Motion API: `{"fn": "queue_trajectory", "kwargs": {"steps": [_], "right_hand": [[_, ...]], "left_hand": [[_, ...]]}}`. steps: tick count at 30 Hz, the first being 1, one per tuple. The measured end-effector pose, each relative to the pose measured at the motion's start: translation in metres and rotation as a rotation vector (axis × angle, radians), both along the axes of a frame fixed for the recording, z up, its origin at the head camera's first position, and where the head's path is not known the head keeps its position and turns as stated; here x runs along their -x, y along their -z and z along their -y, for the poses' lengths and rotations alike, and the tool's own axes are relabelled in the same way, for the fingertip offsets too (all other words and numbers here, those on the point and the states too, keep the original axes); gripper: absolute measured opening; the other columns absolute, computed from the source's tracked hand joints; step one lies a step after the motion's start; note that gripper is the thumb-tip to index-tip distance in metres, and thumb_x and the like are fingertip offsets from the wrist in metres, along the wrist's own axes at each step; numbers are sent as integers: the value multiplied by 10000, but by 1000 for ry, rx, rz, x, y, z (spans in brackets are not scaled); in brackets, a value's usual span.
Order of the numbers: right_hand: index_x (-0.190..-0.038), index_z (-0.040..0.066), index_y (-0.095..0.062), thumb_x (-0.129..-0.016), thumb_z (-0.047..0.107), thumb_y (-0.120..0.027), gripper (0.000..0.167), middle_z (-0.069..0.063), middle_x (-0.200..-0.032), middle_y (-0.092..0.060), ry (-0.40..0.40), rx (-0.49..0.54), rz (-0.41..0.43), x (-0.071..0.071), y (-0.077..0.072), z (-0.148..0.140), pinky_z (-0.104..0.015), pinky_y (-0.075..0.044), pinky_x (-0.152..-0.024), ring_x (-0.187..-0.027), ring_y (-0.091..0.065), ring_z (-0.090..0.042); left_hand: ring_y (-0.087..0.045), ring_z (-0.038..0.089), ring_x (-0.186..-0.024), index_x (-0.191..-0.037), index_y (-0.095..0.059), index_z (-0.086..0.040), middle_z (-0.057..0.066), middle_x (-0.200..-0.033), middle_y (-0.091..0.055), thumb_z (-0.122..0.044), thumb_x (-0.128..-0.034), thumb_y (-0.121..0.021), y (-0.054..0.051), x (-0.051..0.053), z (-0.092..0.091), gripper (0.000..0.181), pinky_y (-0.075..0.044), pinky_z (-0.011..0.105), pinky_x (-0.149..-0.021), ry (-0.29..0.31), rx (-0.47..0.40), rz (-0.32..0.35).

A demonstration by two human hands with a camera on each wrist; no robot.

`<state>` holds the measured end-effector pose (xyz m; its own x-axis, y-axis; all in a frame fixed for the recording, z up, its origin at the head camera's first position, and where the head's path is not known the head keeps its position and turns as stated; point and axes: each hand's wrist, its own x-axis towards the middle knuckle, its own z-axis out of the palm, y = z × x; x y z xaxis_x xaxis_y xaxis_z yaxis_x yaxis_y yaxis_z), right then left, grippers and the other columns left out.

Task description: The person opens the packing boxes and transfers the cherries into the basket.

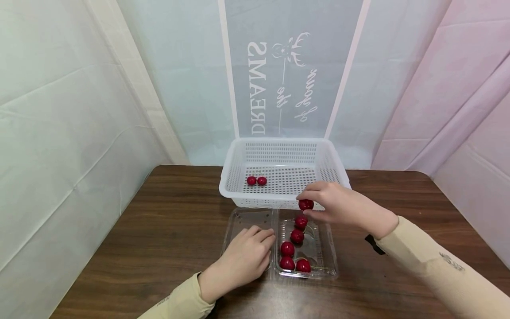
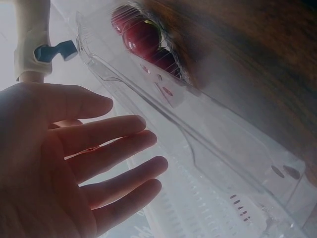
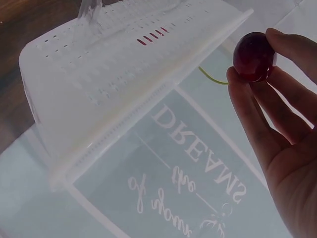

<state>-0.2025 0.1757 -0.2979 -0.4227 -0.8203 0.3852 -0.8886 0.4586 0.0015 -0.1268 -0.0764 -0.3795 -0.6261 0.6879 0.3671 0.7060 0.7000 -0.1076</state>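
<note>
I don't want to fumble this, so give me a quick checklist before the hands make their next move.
1. Right hand pinching the held cherry: ok.
2. Held cherry over the floor of the white slotted basket: not ok; the head view shows it before the near wall.
3. Room in the basket: ok; just two cherries inside.
4. Clear clamshell open: ok; five cherries sit in it.
5. Left hand touching the clamshell lid: cannot tell.

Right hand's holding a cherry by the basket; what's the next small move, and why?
Probably ease the right hand forward over the basket and lower its cherry: in the head view that pinched cherry overlaps the near side, and two other cherries lie inside.
</note>
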Motion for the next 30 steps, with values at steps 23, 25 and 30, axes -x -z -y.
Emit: {"fn": "queue_trajectory", "kwargs": {"steps": [23, 25, 30], "right_hand": [[-928, 76, -697, -717, 106, -789, 232, -25, -879, -669, 12, -22, 10, 35, 1, 10, -287, -537, -665, -755, -650, -130], [-930, 73, -698, -725, 100, -784, 224, -28, -885, -674, 16, -22, 17, 37, 0, 11, -282, -537, -668, -761, -650, -126], [-924, 61, -696, -722, 79, -778, 219, -36, -872, -672, 15, -24, 20, 42, -2, 13, -276, -533, -663, -761, -643, -125]], "left_hand": [[-593, 167, -986, -1071, -688, -108, 14, -1140, -669, -204, -834, -605, -1, -1, 0, 269, -483, 298, -738, -6, 12, 4], [-594, 166, -986, -1071, -687, -107, 15, -1140, -669, -205, -836, -603, -1, -1, 0, 268, -484, 298, -741, -7, 14, 7], [-594, 163, -983, -1068, -688, -106, 15, -1137, -670, -203, -836, -602, -1, -1, 0, 266, -484, 298, -739, -7, 15, 9]]}}
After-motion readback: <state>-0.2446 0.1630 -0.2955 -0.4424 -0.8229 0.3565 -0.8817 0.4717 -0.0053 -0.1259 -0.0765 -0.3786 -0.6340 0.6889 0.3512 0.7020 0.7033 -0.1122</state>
